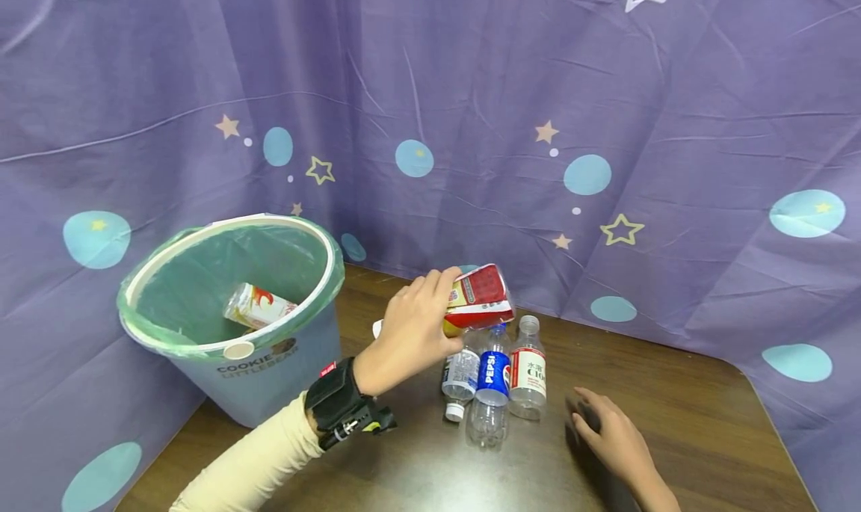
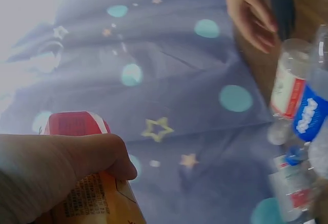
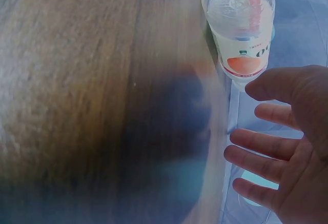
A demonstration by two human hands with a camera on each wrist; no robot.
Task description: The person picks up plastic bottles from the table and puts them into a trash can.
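Clearing bottles from the tabletop (image 1: 673,422) into the green-lined bin (image 1: 202,362), where one bottle (image 1: 258,306) already lies: my left hand (image 1: 410,332) grips a red-and-yellow carton (image 1: 477,297) above three bottles (image 1: 494,374); my right hand (image 1: 615,441) rests open nearby

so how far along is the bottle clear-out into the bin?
Done: one crushed bottle lies inside the bin. In hand: the left hand grips a red carton above the table. Left: three plastic bottles lie there; the right hand is open beside them.
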